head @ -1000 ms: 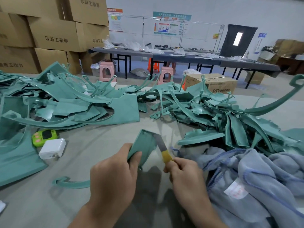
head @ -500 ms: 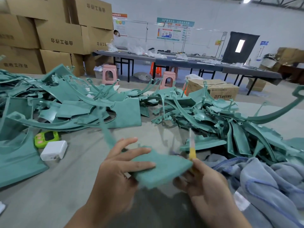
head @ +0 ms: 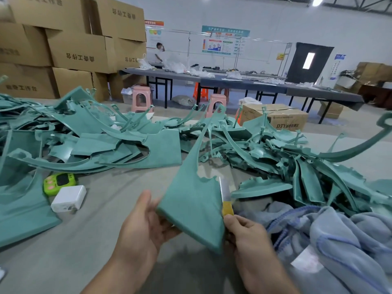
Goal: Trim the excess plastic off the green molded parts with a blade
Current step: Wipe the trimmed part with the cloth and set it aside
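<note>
Green part (head: 191,209) is held in the air over the table's (head: 101,240) near edge. Left hand (head: 144,225) grips its lower left corner, thumb on top. Right hand (head: 248,236) pinches the yellow-handled blade (head: 224,187), steel upright against the part's right edge, just below the ragged flash (head: 206,179). Risks: part is unsupported and can twist under the cut. Blade could then skip, gouge the good edge or run toward the left fingers under the part.

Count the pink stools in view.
2 pink stools: one by the far table's left legs, another to its right, behind the green pile. Others may be hidden.
</note>
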